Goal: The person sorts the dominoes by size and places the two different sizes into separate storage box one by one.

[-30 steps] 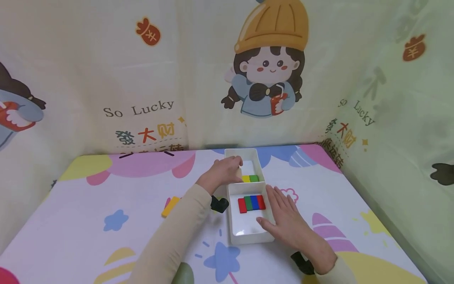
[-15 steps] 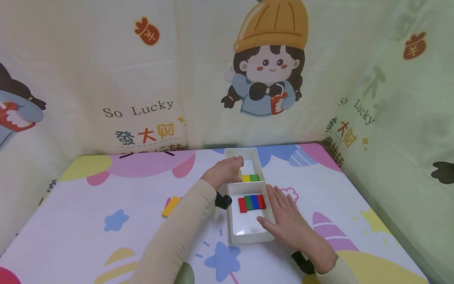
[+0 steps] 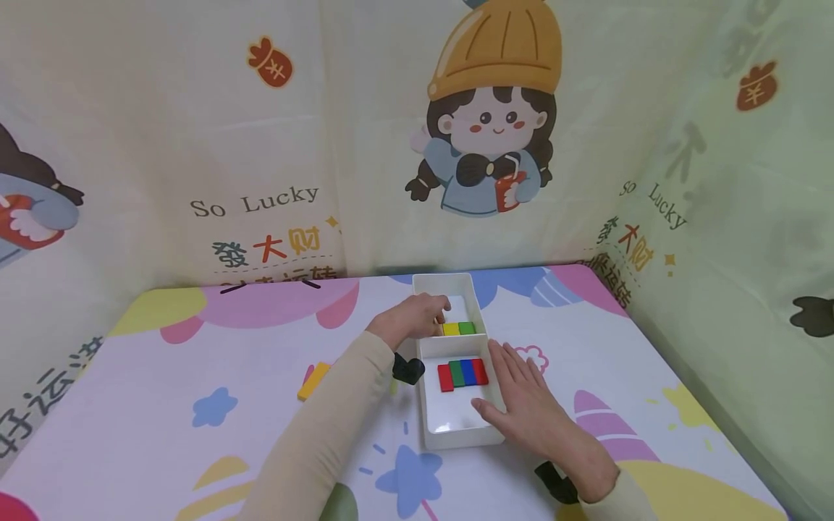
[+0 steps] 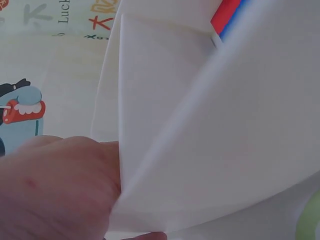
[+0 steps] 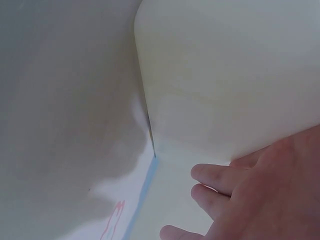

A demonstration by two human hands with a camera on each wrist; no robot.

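Observation:
My left hand (image 3: pixel 410 318) reaches over the left wall of the far white box (image 3: pixel 443 279), fingers bent down inside. Beside its fingertips lie a yellow block (image 3: pixel 451 329) and a green block (image 3: pixel 467 328). Its fingertips are mostly hidden, so I cannot tell whether they pinch anything. Fingers extended, my right hand (image 3: pixel 528 398) rests along the right side of the near white box (image 3: pixel 464 437). In that box sit a row of flat blocks: red (image 3: pixel 446 378), green (image 3: pixel 457 374), blue (image 3: pixel 468 372) and red (image 3: pixel 480 370). The left wrist view shows mainly box walls (image 4: pixel 225 150).
A yellow-orange block (image 3: pixel 314 381) lies on the patterned tablecloth (image 3: pixel 260 434), left of the boxes and close to the left sleeve (image 3: pixel 339 412). Printed curtains (image 3: pixel 378 145) stand behind and at both sides. Each wrist carries a black mount, the left one (image 3: pixel 408 370) beside the near box.
The left hand's index finger has straightened a little and the hand has shifted slightly within the far box. The right hand and the blocks in the near box have stayed put.

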